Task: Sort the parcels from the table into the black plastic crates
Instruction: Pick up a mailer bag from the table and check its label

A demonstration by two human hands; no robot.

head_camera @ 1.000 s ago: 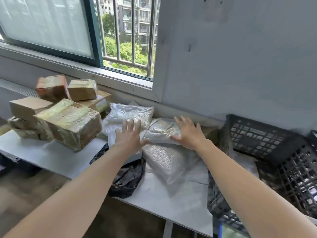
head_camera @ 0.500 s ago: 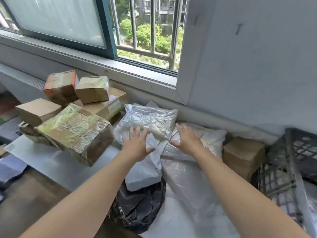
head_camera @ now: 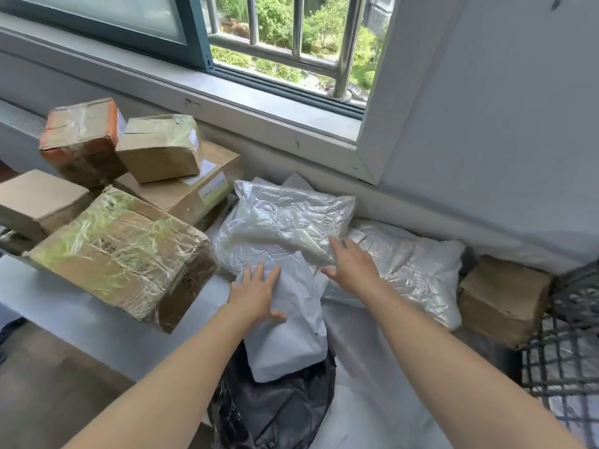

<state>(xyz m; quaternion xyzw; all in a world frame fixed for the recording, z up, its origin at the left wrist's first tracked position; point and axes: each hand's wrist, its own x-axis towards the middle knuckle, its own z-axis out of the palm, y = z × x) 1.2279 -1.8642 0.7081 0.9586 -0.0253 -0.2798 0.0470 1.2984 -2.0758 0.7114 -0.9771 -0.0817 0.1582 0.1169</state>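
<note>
Soft parcels lie piled in the middle of the white table (head_camera: 68, 306). My left hand (head_camera: 256, 294) rests flat, fingers straight, on a white mailer bag (head_camera: 291, 338). My right hand (head_camera: 351, 268) lies with straight fingers on the lower edge of a crinkled clear plastic parcel (head_camera: 285, 222). To the right lies a second clear plastic parcel (head_camera: 415, 267). A black bag (head_camera: 275, 413) hangs over the table's front edge below the mailer. Only the mesh wall of a black plastic crate (head_camera: 564, 351) shows, at the right edge.
Several cardboard boxes are stacked at left; the largest is a tape-wrapped box (head_camera: 123, 254), with an orange-edged box (head_camera: 81, 140) behind it. A small cardboard box (head_camera: 502, 296) sits between the plastic parcels and the crate. A window sill runs along the wall behind.
The view has moved closer and to the left, so the crate slid to the right edge. Both hands shifted left: my left onto the white mailer, my right onto the upper clear parcel.
</note>
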